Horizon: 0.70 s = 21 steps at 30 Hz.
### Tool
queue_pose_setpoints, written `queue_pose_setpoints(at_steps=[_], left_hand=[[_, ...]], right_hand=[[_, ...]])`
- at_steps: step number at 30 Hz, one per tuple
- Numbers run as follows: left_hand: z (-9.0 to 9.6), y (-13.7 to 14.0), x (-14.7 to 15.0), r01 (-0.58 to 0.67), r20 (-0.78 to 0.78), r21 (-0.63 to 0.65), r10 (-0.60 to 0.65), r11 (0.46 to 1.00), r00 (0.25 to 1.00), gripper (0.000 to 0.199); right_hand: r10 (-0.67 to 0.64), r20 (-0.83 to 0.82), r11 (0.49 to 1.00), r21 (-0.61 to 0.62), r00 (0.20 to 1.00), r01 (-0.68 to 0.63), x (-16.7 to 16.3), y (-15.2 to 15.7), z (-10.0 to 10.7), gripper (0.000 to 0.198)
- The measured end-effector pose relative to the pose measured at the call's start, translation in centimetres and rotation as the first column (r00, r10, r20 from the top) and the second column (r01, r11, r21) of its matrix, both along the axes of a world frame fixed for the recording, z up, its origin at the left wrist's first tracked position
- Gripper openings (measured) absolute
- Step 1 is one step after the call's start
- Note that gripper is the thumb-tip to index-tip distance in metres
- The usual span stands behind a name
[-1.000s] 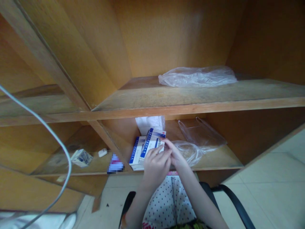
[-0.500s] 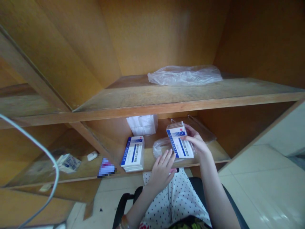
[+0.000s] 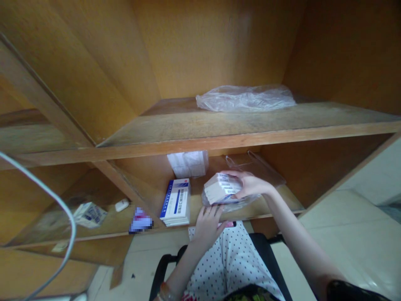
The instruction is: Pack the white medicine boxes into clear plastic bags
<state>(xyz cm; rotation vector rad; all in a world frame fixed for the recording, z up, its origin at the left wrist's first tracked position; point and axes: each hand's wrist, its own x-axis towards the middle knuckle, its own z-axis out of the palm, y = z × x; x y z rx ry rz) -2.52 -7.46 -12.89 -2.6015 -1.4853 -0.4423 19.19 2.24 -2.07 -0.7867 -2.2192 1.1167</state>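
My right hand (image 3: 247, 184) is closed around a stack of flat white-and-blue boxes (image 3: 219, 188), fingers over the far side and thumb on the near side. The stack is tipped so that its white ends with barcodes show. Beneath it a clear plastic bag (image 3: 233, 205) lies on the lower shelf. My left hand (image 3: 208, 223) is open, fingers stretched out, with its tips at the near edge of the bag and stack; whether they touch the boxes I cannot tell. Left of the hands another stack of the same boxes (image 3: 177, 200) lies flat, printed face up.
A folded white packet (image 3: 189, 164) rests behind the left stack. Another clear plastic bag (image 3: 246, 99) lies on the upper shelf (image 3: 250, 123), which overhangs the hands. The left compartment holds a small carton (image 3: 90, 214) and a white object (image 3: 121, 205). A cable (image 3: 67, 209) crosses the left side.
My right hand has turned the held stack from its printed face to its barcoded ends and lowered it over the plastic bag. My left hand has shifted slightly left and toward me.
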Motion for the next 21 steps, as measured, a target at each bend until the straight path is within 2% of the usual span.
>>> queue_pose_setpoints(at_steps=[3,7,11,17,21], left_hand=[[0.3,-0.1,-0.2,-0.007,0.021,-0.023,0.008,1.0,1.0,0.044],[0.9,0.3,-0.2,-0.041,0.075,-0.011,0.042,0.999,0.996,0.033],[1.3,1.0,0.1,-0.172,0.125,0.056,0.164,0.984,0.979,0.028],[1.5,1.9,0.9,-0.305,0.153,0.195,0.278,0.932,0.948,0.029],[2.2,2.5,1.2,-0.357,0.174,0.197,0.326,0.913,0.929,0.04]], right_hand=[[0.058,0.063,0.998,0.019,0.996,-0.059,0.1,0.4,0.3,0.083],[-0.033,0.197,0.996,0.088,0.98,0.016,0.5,1.0,0.4,0.085],[-0.123,0.346,0.983,0.168,0.93,0.068,0.7,1.4,-0.6,0.086],[-0.055,0.4,0.98,0.199,0.915,-0.028,0.9,1.4,-0.8,0.088],[-0.042,0.392,0.984,0.173,0.919,-0.029,0.8,1.2,-0.5,0.085]])
